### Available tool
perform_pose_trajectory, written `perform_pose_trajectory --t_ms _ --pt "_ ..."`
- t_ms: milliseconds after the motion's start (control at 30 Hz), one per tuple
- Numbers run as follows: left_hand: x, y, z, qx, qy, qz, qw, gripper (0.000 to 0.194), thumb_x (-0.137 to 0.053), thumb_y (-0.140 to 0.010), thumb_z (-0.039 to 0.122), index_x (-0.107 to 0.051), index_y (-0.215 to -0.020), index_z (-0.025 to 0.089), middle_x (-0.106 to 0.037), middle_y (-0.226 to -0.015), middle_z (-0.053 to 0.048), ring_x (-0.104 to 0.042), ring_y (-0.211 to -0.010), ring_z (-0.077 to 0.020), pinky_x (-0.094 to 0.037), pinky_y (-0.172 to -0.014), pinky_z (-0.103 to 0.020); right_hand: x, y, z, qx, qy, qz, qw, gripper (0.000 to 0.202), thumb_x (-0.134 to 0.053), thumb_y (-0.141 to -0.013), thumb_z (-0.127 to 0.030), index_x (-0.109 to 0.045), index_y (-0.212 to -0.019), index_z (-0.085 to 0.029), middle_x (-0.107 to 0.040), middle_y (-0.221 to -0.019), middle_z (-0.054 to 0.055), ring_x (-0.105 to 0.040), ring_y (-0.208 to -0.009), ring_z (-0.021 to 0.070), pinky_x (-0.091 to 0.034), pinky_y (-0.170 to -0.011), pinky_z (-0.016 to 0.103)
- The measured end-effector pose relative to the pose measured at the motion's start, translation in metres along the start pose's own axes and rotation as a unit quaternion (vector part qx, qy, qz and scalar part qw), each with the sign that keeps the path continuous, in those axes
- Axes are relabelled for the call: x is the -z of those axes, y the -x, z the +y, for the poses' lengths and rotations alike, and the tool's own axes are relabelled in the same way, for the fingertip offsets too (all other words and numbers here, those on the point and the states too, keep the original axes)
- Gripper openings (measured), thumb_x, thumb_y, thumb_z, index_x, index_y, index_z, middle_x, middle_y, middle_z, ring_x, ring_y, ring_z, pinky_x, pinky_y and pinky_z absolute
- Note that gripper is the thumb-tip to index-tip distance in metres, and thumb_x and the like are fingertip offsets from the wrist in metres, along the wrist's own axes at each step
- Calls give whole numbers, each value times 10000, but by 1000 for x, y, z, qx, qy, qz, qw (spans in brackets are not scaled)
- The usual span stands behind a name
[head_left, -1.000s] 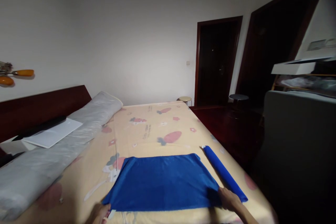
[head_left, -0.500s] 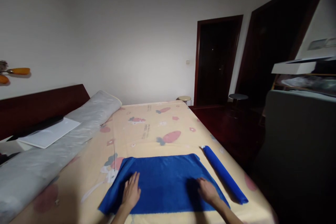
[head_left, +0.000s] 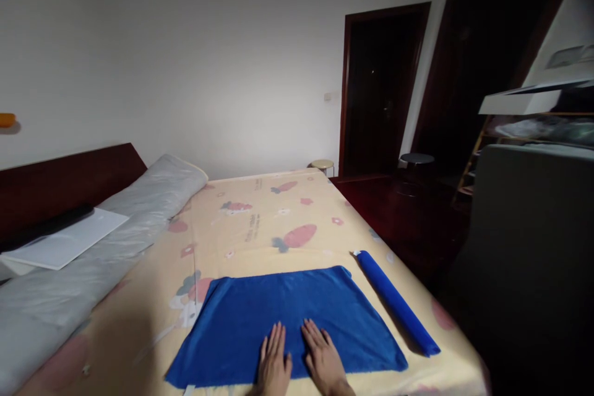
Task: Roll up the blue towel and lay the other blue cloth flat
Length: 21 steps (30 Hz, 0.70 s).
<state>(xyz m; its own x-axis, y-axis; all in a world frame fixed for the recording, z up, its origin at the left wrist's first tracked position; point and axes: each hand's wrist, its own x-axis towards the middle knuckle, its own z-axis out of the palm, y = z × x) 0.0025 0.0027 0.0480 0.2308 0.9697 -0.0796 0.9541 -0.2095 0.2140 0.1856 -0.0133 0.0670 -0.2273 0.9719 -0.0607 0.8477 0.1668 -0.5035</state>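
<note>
Currently I have the left hand (head_left: 275,366) and right hand (head_left: 323,359) open, palms flat, side by side on the blue towel's (head_left: 288,320) near middle — pinning it smooth on the bed (head_left: 260,223); a rolled blue towel (head_left: 396,303) lies just right.

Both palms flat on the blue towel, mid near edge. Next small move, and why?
Probably sweep the left hand and right hand apart toward the side edges of the flat blue terry towel. Both lie open, side by side at its near middle, while the corners look slightly uneven. A rolled blue towel lies beside it on the carrot-print bedsheet, hinting that rolling comes once it is smooth.
</note>
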Motion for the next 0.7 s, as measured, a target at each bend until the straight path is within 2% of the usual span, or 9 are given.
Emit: perform_pose_trajectory --t_ms 133,233,300,333,367,433,567,633,700 --pt "22 15 -86 186 -87 88 975 555 -212 -912 321 -313 -1445 202 -301 -1553 -52 -311 -1436 -215 -274 -1183 -494 14 20 63 -137 83 114 980 600 -279 -887 -363 -341 -1450 -168 -295 -1552 54 -244 -1448 210 -225 -1184 454" --pt "33 31 -153 320 -109 95 936 576 -166 -930 392 -256 -1465 195 -270 -1570 -52 -303 -1439 -210 -350 -1135 -493 17 40 109 -234 146 192 942 629 -232 -892 -408 -371 -1433 -117 -346 -1531 84 -284 -1434 235 -259 -1165 474" --pt "39 39 -178 371 -119 88 917 576 -134 -938 382 -268 -1461 184 -277 -1571 -53 -315 -1434 -200 -387 -1110 -479 16 48 125 -269 168 224 921 636 -235 -883 -405 -403 -1414 -97 -373 -1518 105 -300 -1427 257 -260 -1160 494" --pt "42 41 -183 384 -130 89 910 574 -125 -940 366 -287 -1455 173 -286 -1568 -62 -323 -1431 -201 -392 -1105 -476 16 49 127 -284 172 232 914 632 -243 -879 -392 -417 -1405 -86 -383 -1511 124 -308 -1423 271 -256 -1159 508" --pt "44 42 -180 385 -144 96 907 570 -120 -941 345 -303 -1449 162 -293 -1565 -73 -329 -1429 -205 -387 -1107 -474 16 47 123 -290 171 236 912 626 -251 -876 -373 -420 -1402 -77 -383 -1509 141 -307 -1422 283 -252 -1158 519" --pt "47 37 -158 343 -170 117 916 559 -121 -939 297 -317 -1442 151 -293 -1563 -87 -329 -1430 -208 -352 -1130 -468 17 39 100 -250 151 219 931 607 -255 -879 -330 -393 -1420 -92 -346 -1528 143 -272 -1435 281 -241 -1163 522" --pt "37 14 -66 176 -134 112 969 547 -129 -925 237 -282 -1449 199 -266 -1568 -39 -292 -1443 -175 -286 -1174 -426 12 10 20 -24 45 82 995 564 -233 -917 -313 -298 -1472 -237 -222 -1581 29 -169 -1465 199 -198 -1193 464" --pt "26 3 -19 111 -71 71 989 546 -137 -923 251 -247 -1457 234 -254 -1573 -8 -269 -1450 -161 -279 -1181 -406 4 -4 -16 23 -1 17 1000 560 -261 -916 -317 -301 -1470 -245 -220 -1581 36 -178 -1464 194 -201 -1194 447" --pt "18 -6 13 49 -16 18 999 560 -192 -901 240 -241 -1457 273 -249 -1575 17 -255 -1456 -163 -266 -1190 -408 -4 -14 -37 43 -29 -26 998 576 -305 -904 -311 -285 -1475 -242 -241 -1573 53 -200 -1459 198 -206 -1192 442"
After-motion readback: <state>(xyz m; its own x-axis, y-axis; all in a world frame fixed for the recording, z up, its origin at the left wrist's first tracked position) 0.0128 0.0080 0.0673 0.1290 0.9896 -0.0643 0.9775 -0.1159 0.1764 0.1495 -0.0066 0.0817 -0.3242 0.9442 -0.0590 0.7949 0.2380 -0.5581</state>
